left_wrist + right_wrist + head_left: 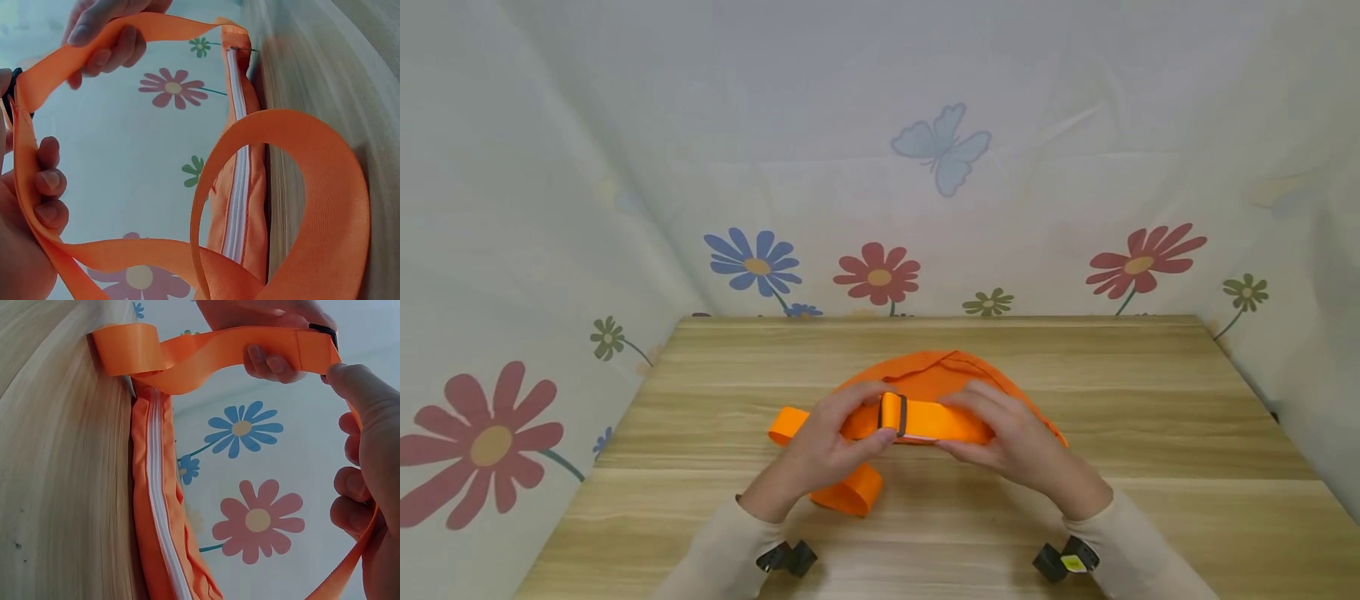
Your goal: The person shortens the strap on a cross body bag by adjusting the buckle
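An orange zippered pouch (917, 371) with a long orange strap stands on the table; its white zipper (239, 187) shows in both wrist views. My left hand (829, 437) pinches the strap (951, 421) at a black slide buckle (903, 417), thumb in front and fingers behind. Further right along the same strap, my right hand (1018, 429) grips it between thumb and curled fingers. Held this way, the strap bows out from the pouch above the table. A loose strap loop (337, 181) hangs beside the left hand and rests low near the wood.
The wood-grain table (1112, 375) runs back to a pale cloth backdrop (1037, 192) printed with flowers and a butterfly. Cloth also rises along the left and right sides. Small black devices (786, 558) sit at both wrists.
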{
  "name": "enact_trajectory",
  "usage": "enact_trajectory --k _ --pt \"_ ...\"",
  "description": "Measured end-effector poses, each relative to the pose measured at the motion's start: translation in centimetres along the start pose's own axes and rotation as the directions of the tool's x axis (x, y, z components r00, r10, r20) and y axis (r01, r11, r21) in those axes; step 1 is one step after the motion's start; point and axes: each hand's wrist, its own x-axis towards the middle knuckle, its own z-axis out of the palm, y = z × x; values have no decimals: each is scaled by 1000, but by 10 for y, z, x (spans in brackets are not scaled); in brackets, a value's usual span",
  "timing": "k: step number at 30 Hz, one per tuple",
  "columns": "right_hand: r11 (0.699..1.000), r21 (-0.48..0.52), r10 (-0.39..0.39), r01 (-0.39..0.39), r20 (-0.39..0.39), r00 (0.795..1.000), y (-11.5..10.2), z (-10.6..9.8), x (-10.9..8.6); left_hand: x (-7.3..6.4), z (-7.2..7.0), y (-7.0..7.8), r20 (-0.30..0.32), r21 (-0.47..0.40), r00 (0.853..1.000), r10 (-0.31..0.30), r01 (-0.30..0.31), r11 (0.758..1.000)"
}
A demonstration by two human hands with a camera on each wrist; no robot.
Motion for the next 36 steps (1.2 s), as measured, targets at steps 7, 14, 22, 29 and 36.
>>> enact_trajectory --k 7,14,22,29,36 --pt "999 36 0 0 -15 1000 -3 2 4 -2 1 -2 30 -50 1000 8 -7 999" --pt "999 38 18 -17 -8 1000 -6 5 6 -2 4 -5 49 -105 998 45 -40 994" --pt "998 60 -7 8 -6 1000 -10 7 13 1 6 -6 72 -113 994 84 -76 991" --pt "998 55 -2 0 26 1000 -13 7 18 3 10 -5 78 -140 994 82 -70 988" --pt "999 38 -1 0 36 999 -13 6 19 3 11 -4 57 -160 994 89 -79 984"
